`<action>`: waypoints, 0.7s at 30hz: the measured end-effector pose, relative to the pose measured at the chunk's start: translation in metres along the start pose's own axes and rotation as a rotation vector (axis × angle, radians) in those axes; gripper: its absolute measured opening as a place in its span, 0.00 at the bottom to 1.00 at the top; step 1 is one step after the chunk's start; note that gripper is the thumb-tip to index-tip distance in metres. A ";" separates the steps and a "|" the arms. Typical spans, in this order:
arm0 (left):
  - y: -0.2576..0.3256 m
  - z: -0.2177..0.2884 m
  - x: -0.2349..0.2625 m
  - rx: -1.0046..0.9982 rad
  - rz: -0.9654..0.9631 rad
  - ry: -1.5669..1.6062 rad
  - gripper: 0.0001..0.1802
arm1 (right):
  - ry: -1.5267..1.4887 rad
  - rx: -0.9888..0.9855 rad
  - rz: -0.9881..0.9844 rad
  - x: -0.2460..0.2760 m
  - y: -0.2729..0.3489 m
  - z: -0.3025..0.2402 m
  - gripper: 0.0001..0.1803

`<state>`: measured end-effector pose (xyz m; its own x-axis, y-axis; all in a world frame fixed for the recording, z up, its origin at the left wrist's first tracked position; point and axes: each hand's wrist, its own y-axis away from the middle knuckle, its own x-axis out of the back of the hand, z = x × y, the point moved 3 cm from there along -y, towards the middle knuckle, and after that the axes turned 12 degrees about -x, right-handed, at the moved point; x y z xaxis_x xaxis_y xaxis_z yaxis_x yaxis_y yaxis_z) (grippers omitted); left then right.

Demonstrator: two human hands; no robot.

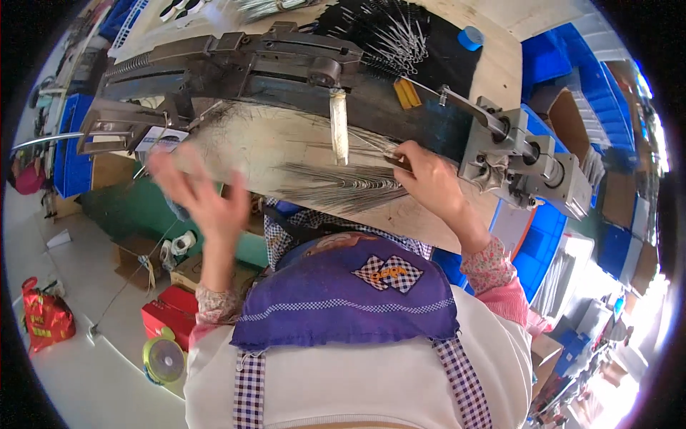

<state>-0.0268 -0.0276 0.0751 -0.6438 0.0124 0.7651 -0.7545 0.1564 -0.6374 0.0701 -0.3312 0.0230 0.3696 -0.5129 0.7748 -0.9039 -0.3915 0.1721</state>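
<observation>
Two apart: left hand (202, 194) spread, blurred; right hand (431, 179) pinching thin wires (384, 149)
Probably done: looped wires (400, 44) behind machine (293, 51)
Apparently left: wire pile (343, 186) before machine

Pale workshop floor (107, 375)
A red bag (48, 319) sits left of a red box (169, 312); blue plastic bins (607, 118) stand far right.

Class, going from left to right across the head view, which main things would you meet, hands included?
Red bag → person's left hand → white-wrapped machine handle → person's right hand → grey metal end block.
</observation>
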 end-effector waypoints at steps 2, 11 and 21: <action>0.061 -0.078 -0.003 0.239 -0.206 -0.463 0.47 | -0.099 0.040 0.051 0.008 0.004 -0.009 0.14; 0.130 -0.165 0.021 1.061 -0.287 -0.207 0.45 | -0.705 -0.129 0.622 0.076 0.033 -0.013 0.05; -0.057 0.103 0.019 -0.065 -0.323 1.491 0.24 | -0.659 0.229 0.157 0.088 0.021 -0.100 0.04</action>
<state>-0.0089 -0.1379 0.1165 0.2834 0.9162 0.2833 -0.8006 0.3886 -0.4561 0.0621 -0.3081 0.1554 0.3574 -0.9028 0.2391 -0.9160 -0.3888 -0.0989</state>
